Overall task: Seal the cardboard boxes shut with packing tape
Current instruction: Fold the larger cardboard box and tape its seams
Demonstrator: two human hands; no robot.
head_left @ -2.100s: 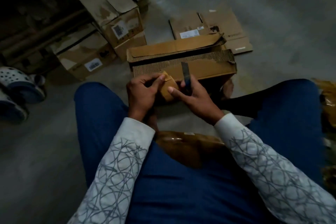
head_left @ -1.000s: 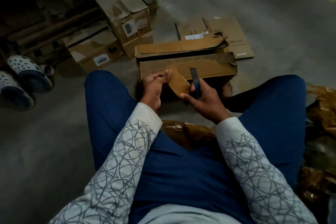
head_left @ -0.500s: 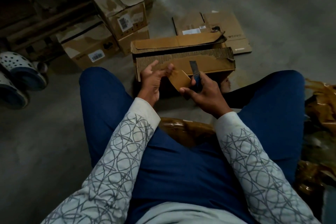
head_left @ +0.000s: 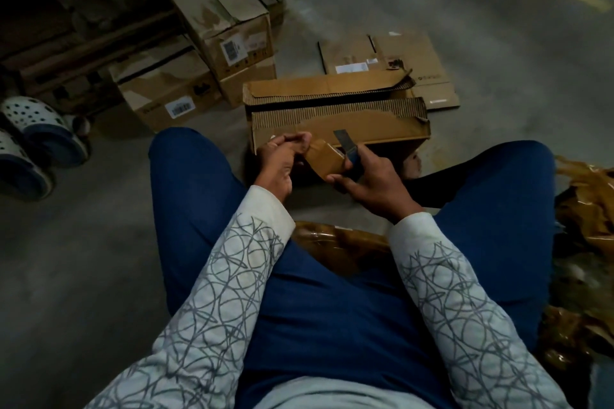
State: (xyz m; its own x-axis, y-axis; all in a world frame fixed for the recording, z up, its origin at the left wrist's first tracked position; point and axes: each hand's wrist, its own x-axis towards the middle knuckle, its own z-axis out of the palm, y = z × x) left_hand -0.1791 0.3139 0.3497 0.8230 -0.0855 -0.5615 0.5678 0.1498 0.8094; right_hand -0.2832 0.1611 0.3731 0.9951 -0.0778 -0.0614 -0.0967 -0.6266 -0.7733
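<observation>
I sit on the floor with a long cardboard box (head_left: 335,119) between my knees; its torn top flaps lie nearly closed with a dark gap between them. In front of it my right hand (head_left: 372,183) grips a brown tape roll (head_left: 327,159) together with a blue-handled knife (head_left: 347,144), whose blade points up. My left hand (head_left: 280,159) pinches the loose end of the tape at the roll's left side.
Two closed labelled boxes (head_left: 226,30) (head_left: 166,90) stand at the back left, with a flattened carton (head_left: 388,63) behind the long box. White clogs (head_left: 43,129) lie at the far left. Crumpled brown tape waste (head_left: 594,242) piles up at my right and in my lap.
My left hand went from holding the roll to pinching the tape end and drawing it out leftwards. The right hand kept hold of roll and knife.
</observation>
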